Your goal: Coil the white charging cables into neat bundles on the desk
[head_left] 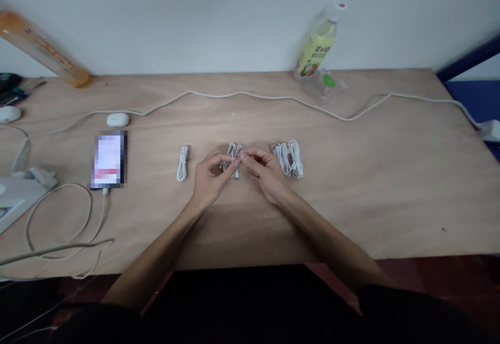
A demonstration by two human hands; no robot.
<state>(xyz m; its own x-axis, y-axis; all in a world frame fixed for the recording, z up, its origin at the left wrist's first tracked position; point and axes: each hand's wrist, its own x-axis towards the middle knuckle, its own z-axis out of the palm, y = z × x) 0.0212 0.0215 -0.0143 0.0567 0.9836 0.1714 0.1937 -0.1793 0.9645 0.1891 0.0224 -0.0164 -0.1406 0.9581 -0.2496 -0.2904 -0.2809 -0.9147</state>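
A coiled white charging cable (235,149) is between my two hands over the middle of the table, its plug hanging below the fingertips. My left hand (209,180) is closed, thumb and forefinger pinching at the coil's middle. My right hand (267,172) is closed too, its thumb and forefinger meeting the left fingertips on what looks like a thin white twist tie, mostly hidden by the fingers. Left of my hands lies one bundled white cable (182,163). Close by my right hand are two more, a bundled cable (283,157) and another coil (296,159).
Loose thin white ties (239,115) lie beyond my hands. A phone (108,159), a white earbud case (117,120) and a power strip (17,198) are leftward. A long white cord (265,97) crosses the back, before a drink bottle (316,49) and an orange bottle (47,49).
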